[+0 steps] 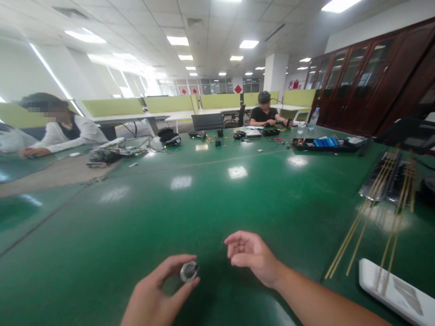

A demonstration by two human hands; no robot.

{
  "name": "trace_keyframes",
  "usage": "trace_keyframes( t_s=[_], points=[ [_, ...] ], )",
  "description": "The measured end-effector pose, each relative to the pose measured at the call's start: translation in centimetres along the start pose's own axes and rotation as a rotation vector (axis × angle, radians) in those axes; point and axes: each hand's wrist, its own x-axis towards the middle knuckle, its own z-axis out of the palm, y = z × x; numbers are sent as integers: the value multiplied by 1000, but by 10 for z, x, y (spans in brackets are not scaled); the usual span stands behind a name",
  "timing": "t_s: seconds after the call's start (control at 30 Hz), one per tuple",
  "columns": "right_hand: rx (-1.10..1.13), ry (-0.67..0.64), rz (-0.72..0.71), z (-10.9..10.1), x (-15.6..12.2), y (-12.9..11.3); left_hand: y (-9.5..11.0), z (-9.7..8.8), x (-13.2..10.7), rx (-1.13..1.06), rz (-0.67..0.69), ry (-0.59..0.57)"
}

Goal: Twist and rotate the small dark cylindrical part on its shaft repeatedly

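Between the thumb and forefinger of my left hand [152,290] is a small round metal part [189,271], silvery at the rim and darker in the middle. Its exact kind is too blurred to make out. My right hand [253,258] hovers to the right of it, over the table, with the fingers loosely bent and the thumb apart from them. Nothing shows in that hand, and it does not touch the metal part. Below both hands lies the glossy green tabletop [136,226].
Long thin rods [362,222] lie on the right, near a white tray-like object [401,290]. A black tray with blue items [326,142] and a water bottle [314,118] stand farther back. One person [264,113] sits across the table, another [64,122] at the left.
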Motion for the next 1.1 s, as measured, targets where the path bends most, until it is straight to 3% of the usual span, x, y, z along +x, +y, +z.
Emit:
trace_keyframes(
  t_s=[0.03,0.13,0.27,0.37,0.53,0.73,1.1],
  points=[
    [-91,59,-46,0,0,-2,6,10,15,-38,15,-76],
    [-427,154,-113,3,0,-3,16,37,45,-118,88,-158],
    [-701,226,-108,8,-1,-2,6,56,51,-155,163,-189],
    [-753,236,-83,10,-1,-1,-6,60,49,-186,179,-208],
    [-814,233,-87,12,0,-3,-13,63,48,-250,42,-229],
    [-873,199,-60,16,2,-8,-10,60,48,-227,76,-257],
    [-851,228,-28,12,2,-4,-10,62,46,-231,125,-203]
  ],
)
